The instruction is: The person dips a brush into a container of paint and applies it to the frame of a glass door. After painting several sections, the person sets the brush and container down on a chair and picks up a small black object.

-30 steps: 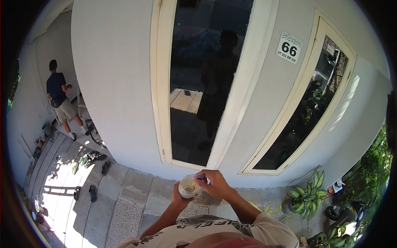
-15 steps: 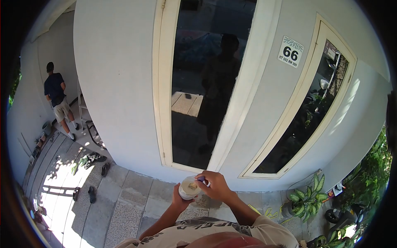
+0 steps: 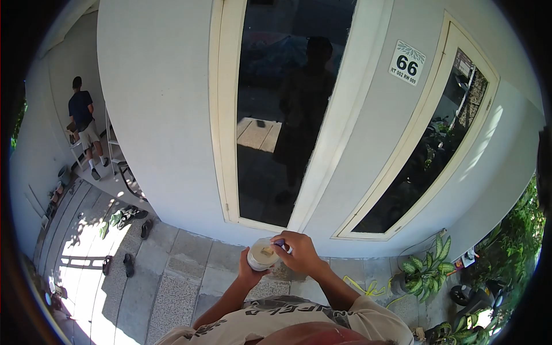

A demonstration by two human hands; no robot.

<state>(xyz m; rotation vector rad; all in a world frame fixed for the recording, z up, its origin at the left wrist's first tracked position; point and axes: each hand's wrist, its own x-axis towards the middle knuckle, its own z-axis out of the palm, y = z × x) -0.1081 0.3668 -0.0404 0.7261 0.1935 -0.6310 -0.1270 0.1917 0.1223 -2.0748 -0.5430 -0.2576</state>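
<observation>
My left hand (image 3: 248,271) is wrapped round the side of a small white tub (image 3: 260,265) with pale cream paint inside, held above the paved floor in front of me. My right hand (image 3: 299,253) grips a paintbrush (image 3: 279,242) with a purple-blue handle at the tub's right rim. Its tan bristles are in the mouth of the tub, touching or close to the paint. Just beyond my hands stands a wall with a tall dark window in a cream frame (image 3: 221,144).
A second cream-framed window (image 3: 397,172) and a number plate (image 3: 407,62) are on the right. A potted plant (image 3: 428,267) and a yellow cord (image 3: 368,287) lie at lower right. Shoes (image 3: 129,265) are on the left paving. A person (image 3: 83,115) walks near a ladder (image 3: 113,150).
The tub and both hands have shifted slightly up in view, and the brush has moved a little in the tub. The other person has walked farther off and now carries something.
</observation>
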